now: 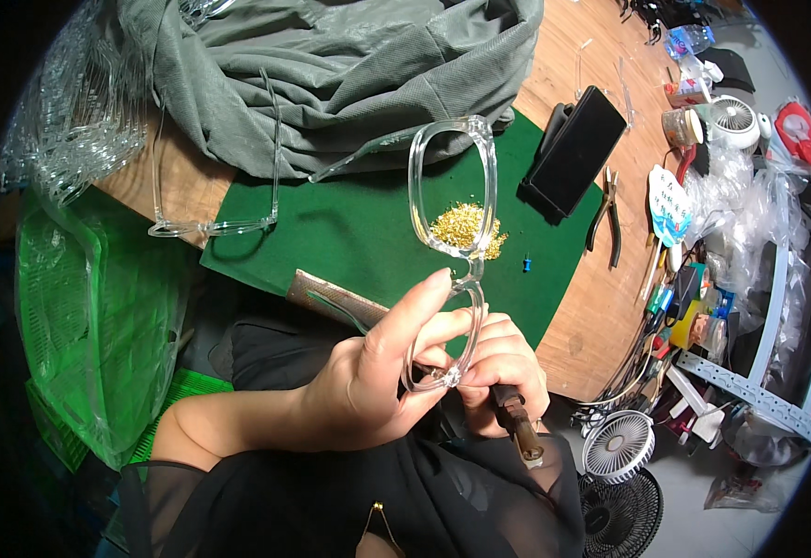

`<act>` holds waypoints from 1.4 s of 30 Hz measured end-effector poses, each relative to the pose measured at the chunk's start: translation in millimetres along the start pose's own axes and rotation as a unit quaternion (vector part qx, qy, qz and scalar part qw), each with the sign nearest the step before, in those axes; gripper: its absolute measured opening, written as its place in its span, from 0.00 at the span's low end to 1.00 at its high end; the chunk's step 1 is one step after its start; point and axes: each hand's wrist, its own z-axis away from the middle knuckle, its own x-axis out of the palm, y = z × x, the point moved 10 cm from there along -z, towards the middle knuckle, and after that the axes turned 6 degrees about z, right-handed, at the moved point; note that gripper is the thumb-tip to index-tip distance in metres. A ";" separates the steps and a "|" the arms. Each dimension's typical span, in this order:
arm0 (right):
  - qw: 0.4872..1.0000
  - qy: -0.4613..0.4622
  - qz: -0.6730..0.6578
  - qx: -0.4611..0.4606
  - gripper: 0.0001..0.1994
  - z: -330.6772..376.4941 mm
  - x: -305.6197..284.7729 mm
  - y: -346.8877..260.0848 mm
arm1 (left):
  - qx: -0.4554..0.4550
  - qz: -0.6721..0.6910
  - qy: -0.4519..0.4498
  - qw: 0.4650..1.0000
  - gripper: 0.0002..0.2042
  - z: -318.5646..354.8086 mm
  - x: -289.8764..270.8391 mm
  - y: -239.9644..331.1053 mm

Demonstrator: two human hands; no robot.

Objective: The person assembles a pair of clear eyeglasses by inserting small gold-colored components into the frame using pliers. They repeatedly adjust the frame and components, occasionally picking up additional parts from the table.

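Observation:
A clear plastic eyeglass frame (476, 270) is held upright over the green mat, one temple spread to the left. My left hand (354, 386) grips its lower rim, thumb near the bridge. My right hand (507, 363) is closed round a dark, slim tool (522, 431) with a brass-coloured end, its fingertips meeting the frame's lower corner. The tool's other end is hidden. Behind the frame lies a pile of tiny gold metal parts (461, 223), partly seen through the upper rim. Just right of the pile is a small blue pin (527, 264).
The green mat (359, 251) covers part of the wooden table (573, 325). A black phone (577, 153) and pliers (602, 223) lie right. Another clear frame (215, 227) rests left, below grey cloth (331, 84). Clear frames (75, 121) are heaped far left, above a green basket (98, 316).

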 end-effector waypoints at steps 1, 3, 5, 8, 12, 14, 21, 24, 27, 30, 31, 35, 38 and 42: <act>1.000 -0.001 0.000 0.003 0.07 0.0 0.5 0.3 | -0.002 0.009 0.004 1.000 0.47 -0.6 -1.1 -0.3; 1.000 0.000 -0.005 0.000 0.06 0.0 1.3 0.7 | -0.013 0.030 0.008 0.999 0.47 0.4 -2.4 -2.0; 1.000 0.002 -0.005 -0.006 0.06 1.5 0.4 1.1 | -0.030 0.059 0.003 0.998 0.47 2.5 -0.9 -5.8; 1.000 -0.001 -0.004 -0.014 0.07 2.2 -0.6 0.4 | -0.049 0.093 0.001 0.994 0.47 3.4 1.2 -8.7; 1.000 -0.004 -0.012 -0.011 0.07 2.1 0.1 2.0 | -0.056 0.093 -0.004 0.994 0.47 3.6 0.5 -9.5; 1.000 -0.008 -0.014 -0.009 0.07 0.9 0.1 1.3 | -0.058 0.102 -0.008 0.993 0.47 3.7 1.0 -9.3; 0.999 -0.005 -0.041 -0.015 0.08 -0.2 2.5 3.7 | -0.060 0.112 -0.004 0.992 0.47 5.6 -0.2 -11.4; 0.999 0.002 -0.040 -0.007 0.08 -1.9 -0.9 1.0 | -0.053 0.122 -0.016 0.991 0.47 0.7 2.2 -8.7; 0.999 -0.009 -0.052 -0.006 0.08 -1.9 3.4 2.7 | -0.065 0.126 -0.008 0.990 0.48 2.8 -0.2 -11.5; 0.998 -0.019 -0.060 -0.003 0.08 -0.4 2.5 2.3 | -0.068 0.141 -0.013 0.988 0.48 0.8 0.7 -11.0; 0.998 -0.021 -0.065 -0.002 0.08 0.3 1.2 2.4 | -0.067 0.141 -0.019 0.987 0.48 0.2 1.4 -10.5; 0.994 -0.098 0.050 -0.021 0.10 -0.6 -9.1 0.6 | -0.049 0.123 -0.037 0.991 0.49 -1.2 1.0 -5.6; 0.961 -0.212 0.173 0.044 0.14 7.2 -7.7 17.8 | -0.069 0.139 -0.062 0.986 0.50 -0.1 4.5 -7.5; 0.926 -0.304 0.200 0.101 0.17 17.7 5.6 22.2 | -0.047 0.147 -0.092 0.984 0.53 -0.3 13.3 -4.7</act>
